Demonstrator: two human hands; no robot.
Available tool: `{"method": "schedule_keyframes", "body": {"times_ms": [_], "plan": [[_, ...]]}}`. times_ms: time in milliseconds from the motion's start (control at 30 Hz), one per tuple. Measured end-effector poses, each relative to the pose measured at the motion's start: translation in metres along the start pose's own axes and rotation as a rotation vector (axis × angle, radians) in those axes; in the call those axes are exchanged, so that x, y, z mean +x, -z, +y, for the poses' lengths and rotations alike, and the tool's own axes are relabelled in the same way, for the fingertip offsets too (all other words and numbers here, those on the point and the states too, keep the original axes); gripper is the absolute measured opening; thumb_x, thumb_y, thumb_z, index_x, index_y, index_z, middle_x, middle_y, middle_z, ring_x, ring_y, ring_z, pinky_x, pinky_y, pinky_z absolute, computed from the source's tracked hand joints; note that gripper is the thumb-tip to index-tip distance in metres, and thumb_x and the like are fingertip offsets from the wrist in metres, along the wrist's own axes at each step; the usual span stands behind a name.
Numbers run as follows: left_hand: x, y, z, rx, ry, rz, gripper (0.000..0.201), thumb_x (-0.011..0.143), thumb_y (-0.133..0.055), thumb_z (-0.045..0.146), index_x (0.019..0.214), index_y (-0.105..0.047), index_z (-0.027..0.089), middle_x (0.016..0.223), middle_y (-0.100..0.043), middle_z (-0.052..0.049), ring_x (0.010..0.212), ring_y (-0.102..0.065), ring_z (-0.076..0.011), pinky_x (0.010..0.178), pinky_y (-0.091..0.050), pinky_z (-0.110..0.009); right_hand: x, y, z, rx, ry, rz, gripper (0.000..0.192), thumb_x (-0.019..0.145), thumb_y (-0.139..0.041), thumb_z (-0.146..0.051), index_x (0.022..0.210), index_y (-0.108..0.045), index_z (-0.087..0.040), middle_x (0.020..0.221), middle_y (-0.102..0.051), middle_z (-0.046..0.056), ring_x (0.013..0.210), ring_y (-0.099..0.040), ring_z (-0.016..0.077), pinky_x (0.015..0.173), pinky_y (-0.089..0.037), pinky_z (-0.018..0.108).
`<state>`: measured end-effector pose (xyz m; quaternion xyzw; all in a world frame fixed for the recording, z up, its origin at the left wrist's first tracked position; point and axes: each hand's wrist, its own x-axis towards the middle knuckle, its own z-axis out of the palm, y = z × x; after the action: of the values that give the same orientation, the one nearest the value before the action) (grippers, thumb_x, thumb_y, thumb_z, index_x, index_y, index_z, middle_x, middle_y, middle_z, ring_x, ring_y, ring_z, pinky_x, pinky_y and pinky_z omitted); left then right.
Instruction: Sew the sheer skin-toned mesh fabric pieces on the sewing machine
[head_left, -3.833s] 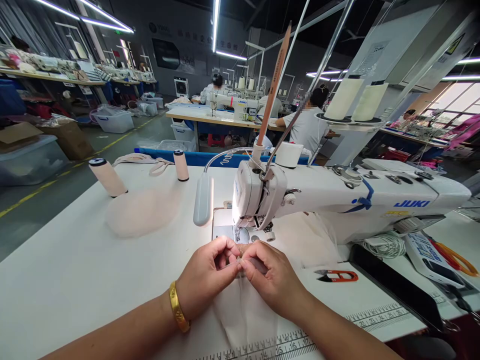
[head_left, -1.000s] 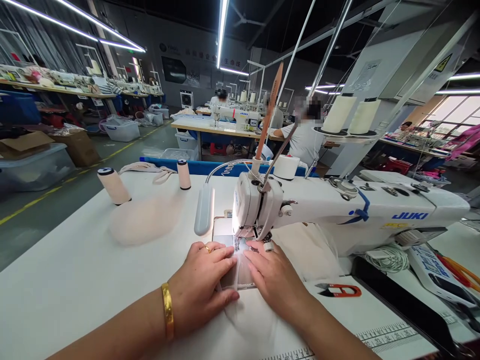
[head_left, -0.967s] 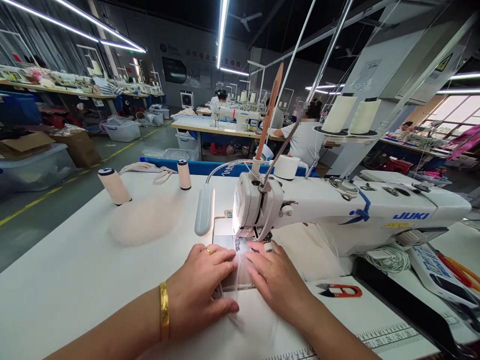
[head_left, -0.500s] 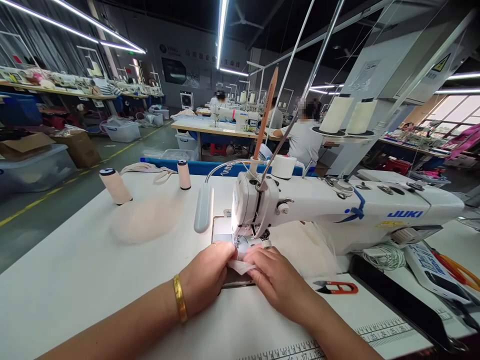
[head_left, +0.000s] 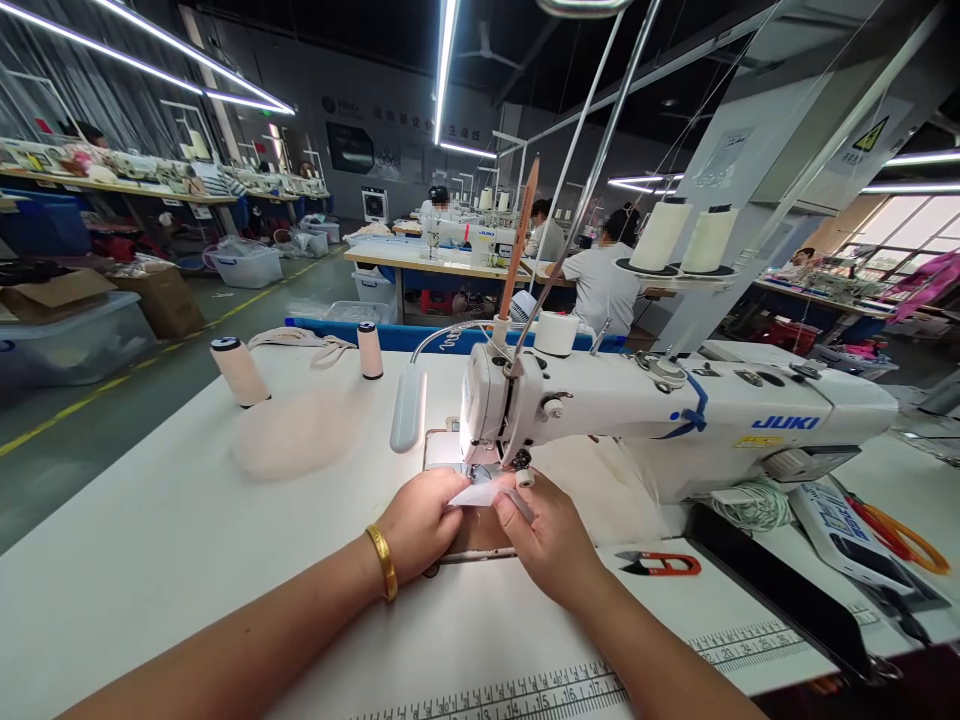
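A small piece of thin white fabric [head_left: 477, 494] is stretched between my two hands, just in front of the needle area of a white sewing machine [head_left: 600, 390]. My left hand [head_left: 421, 520], with a gold bangle at the wrist, pinches the fabric's left end beside the presser foot. On the other side my right hand [head_left: 553, 535] grips the right end between thumb and fingers, below the machine head. The fabric's far edge meets the needle area; whether it lies under the foot is hard to make out. Beneath it shows the brownish machine plate [head_left: 484, 535].
Pale thread spools [head_left: 241, 372] and a sheer beige fabric piece [head_left: 296, 435] lie left. A grey lamp [head_left: 407, 408] stands by the needle. To the right are red-handled thread snips [head_left: 660, 564], a black phone-like slab [head_left: 776, 585] and orange-handled scissors [head_left: 900, 535]. A ruler strip [head_left: 555, 690] runs along the front.
The fabric is now held flatter and more spread out between my hands. My right fingers have opened away from the left ones, baring more of the plate. The view has shifted slightly.
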<state>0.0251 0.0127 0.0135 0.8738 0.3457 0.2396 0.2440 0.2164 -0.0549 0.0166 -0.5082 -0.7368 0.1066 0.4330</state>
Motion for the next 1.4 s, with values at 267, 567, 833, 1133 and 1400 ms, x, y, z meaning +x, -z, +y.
{"method": "schedule_keyframes", "body": {"times_ms": [267,567,833,1133,1400], "plan": [[0.002,0.001,-0.008,-0.005,0.034,0.039,0.021,0.082,-0.05,0.014,0.077,-0.069,0.022,0.077,-0.063,-0.002,0.074,-0.061,-0.0179,0.066,-0.047,-0.026,-0.001,0.001,-0.001,-0.058,0.044,-0.018,0.017,0.103,-0.046,-0.023,0.095,-0.061,-0.024,0.088,-0.07,0.002,0.081,-0.064,0.0211,0.071,-0.051,0.032],[0.001,0.0,-0.011,-0.005,0.024,0.018,0.027,0.085,-0.05,0.014,0.086,-0.075,0.023,0.08,-0.067,-0.002,0.076,-0.063,-0.0184,0.068,-0.047,-0.027,-0.003,-0.002,0.001,-0.082,0.128,0.01,0.015,0.102,-0.046,-0.018,0.101,-0.06,-0.024,0.095,-0.073,0.003,0.086,-0.065,0.0229,0.072,-0.052,0.034],[0.002,0.0,-0.007,-0.026,0.002,0.099,0.023,0.094,-0.055,0.033,0.079,-0.069,0.021,0.082,-0.064,-0.003,0.081,-0.061,-0.0193,0.07,-0.048,-0.029,0.0,0.001,-0.006,-0.036,0.058,-0.022,0.02,0.104,-0.043,-0.021,0.099,-0.062,-0.024,0.095,-0.073,0.003,0.088,-0.066,0.0222,0.076,-0.054,0.035],[0.001,0.001,-0.007,-0.047,0.007,0.045,0.02,0.095,-0.057,0.033,0.083,-0.068,0.022,0.079,-0.069,-0.002,0.079,-0.058,-0.0198,0.072,-0.047,-0.03,-0.001,0.0,-0.002,-0.046,0.056,-0.036,0.02,0.105,-0.043,-0.02,0.1,-0.061,-0.024,0.096,-0.073,0.002,0.085,-0.065,0.0211,0.075,-0.052,0.033],[0.001,0.0,-0.012,-0.034,-0.077,0.029,0.021,0.096,-0.056,0.026,0.086,-0.074,0.022,0.083,-0.07,-0.002,0.083,-0.06,-0.0196,0.077,-0.047,-0.031,-0.001,-0.001,0.0,-0.079,0.078,-0.017,0.024,0.105,-0.038,-0.02,0.097,-0.061,-0.023,0.088,-0.069,0.003,0.078,-0.063,0.0198,0.07,-0.05,0.03]]}}
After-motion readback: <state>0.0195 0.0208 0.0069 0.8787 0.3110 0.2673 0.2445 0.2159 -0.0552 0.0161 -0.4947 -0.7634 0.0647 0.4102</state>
